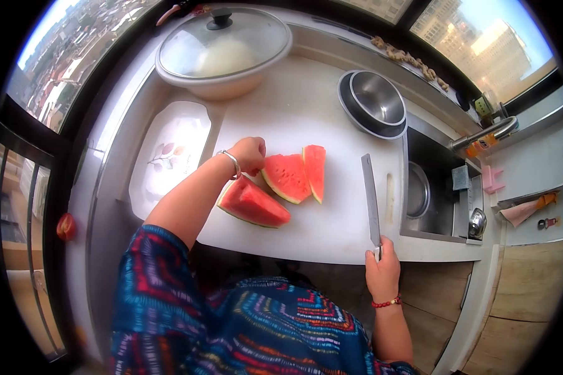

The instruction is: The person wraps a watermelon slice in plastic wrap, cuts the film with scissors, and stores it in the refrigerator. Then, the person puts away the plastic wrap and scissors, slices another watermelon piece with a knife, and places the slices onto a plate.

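My right hand [383,269] is closed round the handle of a kitchen knife [371,197], whose long blade points away from me over the right side of the white cutting board [338,231]. My left hand [250,154], with a silver bangle at the wrist, has its fingers curled together at the left edge of a watermelon slice [286,177]. The fingertips are partly hidden. Against that slice's right side lies a narrower watermelon slice [315,172]. A thick watermelon wedge [253,203] rests nearer me, just below my left hand.
A floral white tray [169,153] lies left of the board. Behind it stands a large basin with a glass lid [225,47]. Nested metal bowls [378,97] sit at the back right, beside the sink [441,206] and faucet [485,134]. Ginger pieces [413,60] line the window ledge.
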